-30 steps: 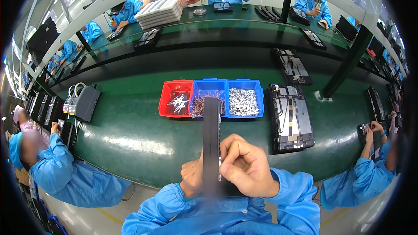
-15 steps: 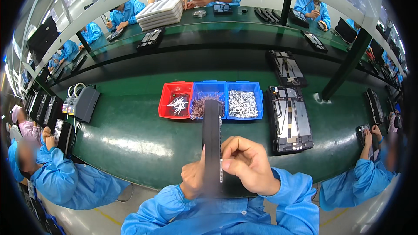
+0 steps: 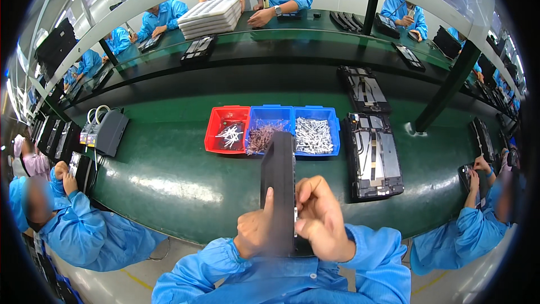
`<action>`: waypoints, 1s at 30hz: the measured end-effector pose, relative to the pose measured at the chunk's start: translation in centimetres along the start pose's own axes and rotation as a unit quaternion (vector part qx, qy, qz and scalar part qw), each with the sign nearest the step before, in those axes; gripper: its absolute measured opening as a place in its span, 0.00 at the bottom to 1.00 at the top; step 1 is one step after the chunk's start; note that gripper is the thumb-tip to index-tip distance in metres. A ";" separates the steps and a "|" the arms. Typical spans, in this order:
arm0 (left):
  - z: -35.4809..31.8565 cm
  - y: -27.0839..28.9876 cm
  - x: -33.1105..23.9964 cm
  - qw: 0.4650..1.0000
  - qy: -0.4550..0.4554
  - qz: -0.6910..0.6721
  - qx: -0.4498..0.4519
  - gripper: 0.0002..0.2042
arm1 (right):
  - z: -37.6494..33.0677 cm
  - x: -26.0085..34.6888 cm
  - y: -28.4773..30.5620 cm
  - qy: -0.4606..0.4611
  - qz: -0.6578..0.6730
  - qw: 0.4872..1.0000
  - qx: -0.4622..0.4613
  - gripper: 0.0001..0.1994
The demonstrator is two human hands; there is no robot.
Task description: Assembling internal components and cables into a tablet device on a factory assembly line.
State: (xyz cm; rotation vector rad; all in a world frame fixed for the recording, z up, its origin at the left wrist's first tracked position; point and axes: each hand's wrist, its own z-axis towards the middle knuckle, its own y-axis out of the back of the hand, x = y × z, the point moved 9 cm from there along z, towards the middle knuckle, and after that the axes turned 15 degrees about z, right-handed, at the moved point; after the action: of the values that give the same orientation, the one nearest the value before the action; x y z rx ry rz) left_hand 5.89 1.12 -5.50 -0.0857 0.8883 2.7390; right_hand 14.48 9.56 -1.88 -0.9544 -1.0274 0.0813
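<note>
In front of my chest a flat black device housing point(image 3: 273, 191) stands on edge, its broad face turned to the left. My left hand point(image 3: 254, 232) grips it from the left, thumb laid along the face and the other fingers partly hidden behind it. At the housing's right edge is my right hand point(image 3: 325, 222), fingers curled and thumb against that edge. A small white piece point(image 3: 296, 214) shows there by the thumb; whether the fingers pinch it is unclear. Beyond the housing sit a red bin point(image 3: 211, 142) and two blue bins point(image 3: 336, 141) of small white and brownish parts.
Opened black devices point(image 3: 374, 157) with grey cells and cables are stacked on the right of the green table point(image 3: 163, 180). A grey power unit point(image 3: 112, 132) stands left. A green post point(image 3: 450, 84) rises at right. Co-workers in blue sit on both sides and across.
The housing has turned slightly, so more of its left face shows, with my left thumb now visible on it. My right hand has shifted a little rightward along with the edge.
</note>
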 end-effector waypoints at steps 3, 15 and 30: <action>-0.1 -0.2 0.1 1.000 -0.008 -0.007 0.013 0.35 | -1.2 -0.3 -0.7 0.075 0.028 0.997 0.015 0.23; -3.6 0.1 4.2 0.788 0.441 -0.430 0.005 0.16 | -2.8 4.9 7.2 0.046 -0.401 0.915 0.001 0.33; -3.7 -10.9 6.1 0.858 0.310 -0.217 0.346 0.15 | -7.7 16.0 26.9 0.098 -0.258 0.902 -0.333 0.28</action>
State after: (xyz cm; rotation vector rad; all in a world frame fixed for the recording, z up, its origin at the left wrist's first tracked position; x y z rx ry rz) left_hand 2.79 8.84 -15.50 -0.9328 1.7121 1.8300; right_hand 38.72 28.71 -11.12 -1.2344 -1.1057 -0.8439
